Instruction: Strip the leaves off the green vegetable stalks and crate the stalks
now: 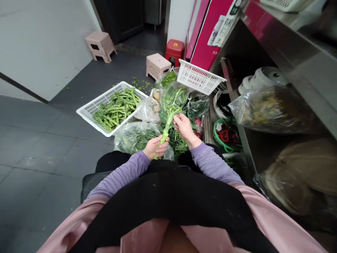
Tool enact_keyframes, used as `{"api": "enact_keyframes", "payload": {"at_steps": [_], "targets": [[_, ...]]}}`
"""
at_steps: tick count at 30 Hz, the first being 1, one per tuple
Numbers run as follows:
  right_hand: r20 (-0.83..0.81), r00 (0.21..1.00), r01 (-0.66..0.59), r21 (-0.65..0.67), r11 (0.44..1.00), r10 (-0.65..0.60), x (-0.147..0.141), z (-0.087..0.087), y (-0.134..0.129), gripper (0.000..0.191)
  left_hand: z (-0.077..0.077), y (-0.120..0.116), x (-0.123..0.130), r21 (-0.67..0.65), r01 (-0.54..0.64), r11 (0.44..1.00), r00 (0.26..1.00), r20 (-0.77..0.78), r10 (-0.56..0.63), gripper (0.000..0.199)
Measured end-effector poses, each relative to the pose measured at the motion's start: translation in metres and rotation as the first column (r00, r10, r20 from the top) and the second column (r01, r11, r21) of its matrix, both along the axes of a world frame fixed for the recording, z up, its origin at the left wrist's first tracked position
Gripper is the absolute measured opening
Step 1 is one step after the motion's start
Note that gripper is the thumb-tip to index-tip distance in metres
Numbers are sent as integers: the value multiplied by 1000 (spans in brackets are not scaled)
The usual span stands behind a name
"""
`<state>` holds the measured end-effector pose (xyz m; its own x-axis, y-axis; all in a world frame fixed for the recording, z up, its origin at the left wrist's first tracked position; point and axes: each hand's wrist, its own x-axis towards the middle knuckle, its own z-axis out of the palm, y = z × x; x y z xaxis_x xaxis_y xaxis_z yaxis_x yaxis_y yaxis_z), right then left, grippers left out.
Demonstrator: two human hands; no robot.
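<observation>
Seen from a camera worn on the head, a seated person leans over vegetables on a dark tiled floor (58, 140). Near the centre, in front of the lap, a thick green stalk (165, 130) with a leafy head slants upward, its head tipped away to the right. The left hand (157, 147) is wrapped around the lower part of the stalk, gripping it. The right hand (183, 127) is higher up, its thumb and fingers pinched together on the stalk just below the leafy head. Both forearms wear purple striped sleeves (123, 175), and a black apron (168, 200) covers the lap. Beneath and beyond the hands lie dark loose leaves (177, 142) and clear plastic bags of greens, one bag (126, 135) just left of the left hand. Farther left, a white basket (82, 113) carries a heap of similar green stalks (117, 109). Beyond the right hand, another white basket (201, 79) sits tilted near a magenta panel (204, 38). Two pale pink stools, one (158, 65) close to a red stool (174, 49) and the other (101, 44) by the wall, stand at the back. On the right, metal shelving (302, 59) holds a bulging plastic bag (271, 109); a green basket (216, 137) containing something red sits beside it.
</observation>
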<state>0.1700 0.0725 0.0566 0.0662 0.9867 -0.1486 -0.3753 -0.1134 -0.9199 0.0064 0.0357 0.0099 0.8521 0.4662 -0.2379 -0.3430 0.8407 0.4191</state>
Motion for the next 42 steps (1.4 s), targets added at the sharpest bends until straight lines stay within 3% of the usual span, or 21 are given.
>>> {"api": "enact_keyframes", "payload": {"at_steps": [3,6,8,10,12,15,19,22,24,26,29,31,33,35,37,39,41,42], "targets": [[-266,962,-103,-156,982,58,-7,-13,-2,22,-1,-1,1,70,33,997,999,-19,-32,25],[-323,932,-278,-341,898,165,-10,-27,-9,22,2,-2,1,191,10,982,996,-89,7,27],[-219,965,-213,-330,920,145,-6,-33,-13,13,3,-2,2,314,-71,947,978,-167,129,29],[-63,998,-15,-232,972,0,4,-33,-16,9,1,-1,3,437,-146,888,923,-262,280,32],[60,992,119,-120,986,-112,14,-28,-18,15,-3,-1,6,528,-179,830,841,-355,407,31],[137,989,67,-29,997,-63,17,-15,-17,16,-12,0,10,631,-195,751,678,-467,568,22],[72,997,-21,-18,1000,23,2,-2,-13,27,-18,-2,11,805,-211,554,405,-444,799,21],[18,998,58,-32,998,-57,-7,-2,-8,30,-17,-4,10,853,-204,481,292,-416,861,27],[-21,993,112,-68,991,-114,-10,-4,-5,27,-16,-5,10,829,-247,502,301,-427,853,28],[-115,988,84,-156,984,-102,-12,-8,-4,21,-14,-7,12,738,-290,609,452,-455,767,25],[-295,954,-28,-294,956,-63,-11,-11,-4,11,-11,-9,14,497,-283,820,739,-432,517,32],[-362,929,-39,-317,947,-82,-3,-13,-2,8,-7,-11,12,364,-256,896,839,-376,393,38],[-392,907,32,-299,954,-153,13,-13,4,10,-4,-12,10,293,-212,932,895,-324,306,41],[-364,895,166,-259,951,-256,31,-13,8,13,-2,-12,9,315,-185,931,907,-310,285,41],[-260,934,197,-201,959,-246,44,-14,8,15,-3,-12,10,435,-193,879,848,-377,372,40],[-146,988,35,-159,987,-59,47,-13,3,17,-6,-11,12,562,-173,808,741,-466,483,38],[-115,984,-149,-128,980,135,42,-13,-5,22,-10,-10,13,661,-140,737,632,-513,580,36],[-125,978,-181,-106,978,168,37,-13,-8,24,-12,-9,14,709,-135,692,579,-511,636,34]]}}
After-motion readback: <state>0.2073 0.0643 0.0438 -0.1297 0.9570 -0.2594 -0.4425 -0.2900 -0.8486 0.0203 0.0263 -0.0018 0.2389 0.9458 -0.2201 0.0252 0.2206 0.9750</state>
